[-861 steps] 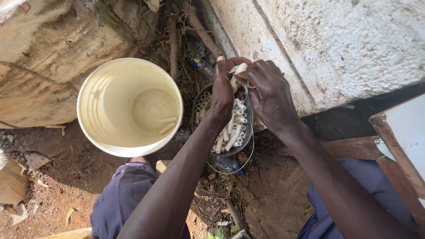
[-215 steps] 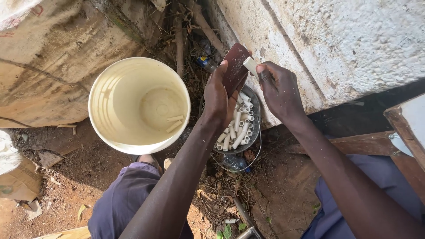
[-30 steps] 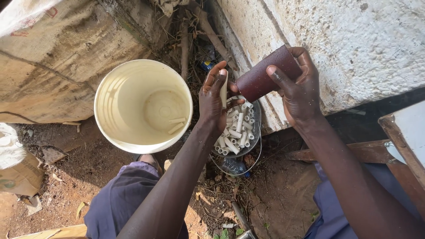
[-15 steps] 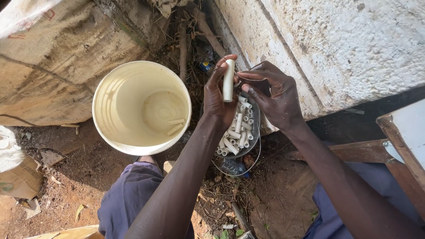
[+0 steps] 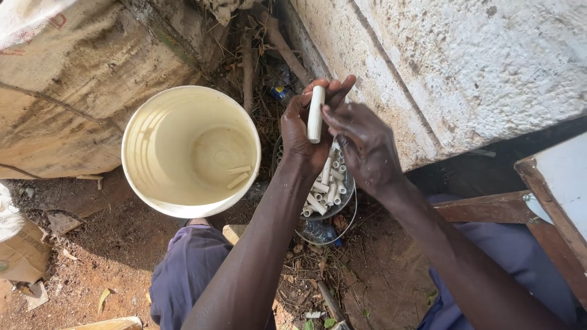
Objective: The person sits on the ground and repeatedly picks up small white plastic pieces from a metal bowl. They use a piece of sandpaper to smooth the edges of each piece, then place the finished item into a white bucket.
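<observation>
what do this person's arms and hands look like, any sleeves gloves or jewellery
Both arms are bare as far as the picture shows: no sleeves in view. The left hand and the right hand wear no gloves, and no rings, watch or bracelets show on the fingers or wrists. The fingernails look short. The legs below are clothed in purple-blue fabric.

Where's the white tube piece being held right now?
In the head view, the short white tube stands upright in the left hand, the right hand touching it, above the bowl of tube pieces, right of the cream bucket.
</observation>
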